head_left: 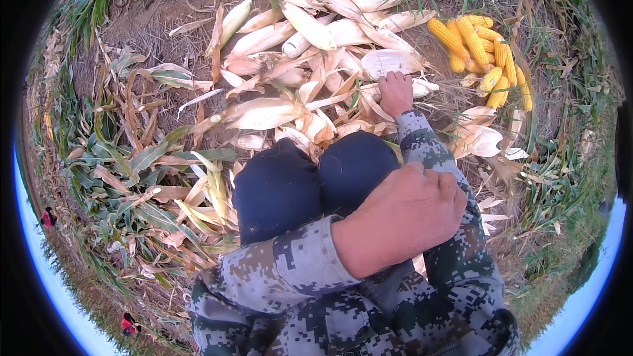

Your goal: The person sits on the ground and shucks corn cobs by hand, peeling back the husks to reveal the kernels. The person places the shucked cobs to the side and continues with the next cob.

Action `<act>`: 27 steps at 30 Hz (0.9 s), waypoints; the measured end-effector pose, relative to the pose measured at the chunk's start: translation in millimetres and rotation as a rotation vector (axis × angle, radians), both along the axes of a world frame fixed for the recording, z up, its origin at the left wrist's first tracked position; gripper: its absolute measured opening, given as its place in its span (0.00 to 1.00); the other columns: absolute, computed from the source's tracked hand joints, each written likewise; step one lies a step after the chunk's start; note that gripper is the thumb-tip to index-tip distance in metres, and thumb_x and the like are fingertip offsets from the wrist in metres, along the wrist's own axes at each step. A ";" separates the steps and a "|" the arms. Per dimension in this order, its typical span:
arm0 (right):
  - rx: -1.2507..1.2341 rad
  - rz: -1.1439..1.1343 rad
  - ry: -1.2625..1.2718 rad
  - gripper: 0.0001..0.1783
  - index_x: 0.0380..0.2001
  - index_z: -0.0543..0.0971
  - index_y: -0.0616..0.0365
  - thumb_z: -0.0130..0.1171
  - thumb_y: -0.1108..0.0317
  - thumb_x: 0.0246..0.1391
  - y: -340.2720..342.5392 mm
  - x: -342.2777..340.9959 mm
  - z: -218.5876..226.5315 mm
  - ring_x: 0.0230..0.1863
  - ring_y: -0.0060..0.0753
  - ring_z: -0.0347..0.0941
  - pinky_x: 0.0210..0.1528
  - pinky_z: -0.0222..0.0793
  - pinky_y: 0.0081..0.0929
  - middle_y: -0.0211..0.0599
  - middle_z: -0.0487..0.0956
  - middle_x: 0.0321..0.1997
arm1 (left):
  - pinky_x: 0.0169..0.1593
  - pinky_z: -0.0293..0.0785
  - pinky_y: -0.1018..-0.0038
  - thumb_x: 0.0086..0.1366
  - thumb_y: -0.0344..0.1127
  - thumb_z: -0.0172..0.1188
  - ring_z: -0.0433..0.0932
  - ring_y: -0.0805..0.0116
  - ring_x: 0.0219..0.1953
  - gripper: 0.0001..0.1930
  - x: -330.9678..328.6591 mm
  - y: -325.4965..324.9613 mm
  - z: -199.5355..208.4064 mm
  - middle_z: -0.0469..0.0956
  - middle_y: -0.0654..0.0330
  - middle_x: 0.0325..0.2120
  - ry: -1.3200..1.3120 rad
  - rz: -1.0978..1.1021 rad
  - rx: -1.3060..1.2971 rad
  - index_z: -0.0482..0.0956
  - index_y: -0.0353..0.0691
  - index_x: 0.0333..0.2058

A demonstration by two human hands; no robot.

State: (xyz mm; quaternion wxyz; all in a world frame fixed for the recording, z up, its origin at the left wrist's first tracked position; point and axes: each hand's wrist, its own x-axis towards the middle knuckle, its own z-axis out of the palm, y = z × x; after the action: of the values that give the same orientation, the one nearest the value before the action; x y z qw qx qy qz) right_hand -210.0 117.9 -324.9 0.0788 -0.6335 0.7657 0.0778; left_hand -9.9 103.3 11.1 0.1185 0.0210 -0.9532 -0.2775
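Note:
My right hand [397, 94] reaches out over the heap, its fingers bent onto the near edge of a pale unhusked ear of corn [390, 63]. The thumb is hidden beneath. My left hand [415, 207] is crossed over my lap and curled into a fist beside my right sleeve. What the fist holds, if anything, is hidden. Around the right hand lie several more unhusked ears [307, 25] in dry, whitish husks. Bare yellow corn cobs [472, 41] are piled to the right of that hand.
Torn dry husks [264, 114] lie before my knees [356, 165]. Green and brown corn stalks and leaves [142, 158] cover the ground at left. A loose husk [476, 138] lies below the yellow cobs. Far off at lower left, a person in red [128, 324] is visible.

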 end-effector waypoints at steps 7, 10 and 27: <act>-0.267 -0.271 -0.118 0.30 0.53 0.80 0.54 0.70 0.65 0.42 31.9 -16.5 62.4 0.57 0.46 0.74 0.57 0.68 0.46 0.40 0.80 0.51 | 0.32 0.76 0.68 0.55 0.30 0.62 0.84 0.63 0.32 0.07 -4.9 0.2 1.3 0.79 0.56 0.27 0.061 0.024 0.080 0.80 0.36 0.33; -0.500 -0.414 -0.324 0.36 0.56 0.78 0.56 0.75 0.64 0.39 45.5 -34.7 100.4 0.56 0.51 0.77 0.58 0.73 0.42 0.44 0.80 0.54 | 0.35 0.78 0.64 0.57 0.31 0.63 0.84 0.58 0.34 0.09 -7.1 -1.8 0.5 0.79 0.53 0.32 0.060 0.069 0.082 0.78 0.35 0.35; -1.027 -0.187 -1.813 0.36 0.58 0.75 0.68 0.77 0.71 0.45 45.1 69.1 343.5 0.55 0.33 0.79 0.62 0.74 0.34 0.40 0.83 0.52 | 0.57 0.76 0.57 0.48 0.37 0.81 0.78 0.46 0.56 0.41 23.9 -34.9 -1.9 0.77 0.47 0.54 0.333 0.722 0.174 0.73 0.37 0.60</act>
State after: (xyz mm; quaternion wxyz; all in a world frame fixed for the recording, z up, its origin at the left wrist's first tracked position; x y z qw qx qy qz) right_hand -140.9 163.0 18.6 0.3507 -0.3500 0.4068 -0.7675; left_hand 14.0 68.4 9.2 0.3587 0.3191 -0.8254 -0.2971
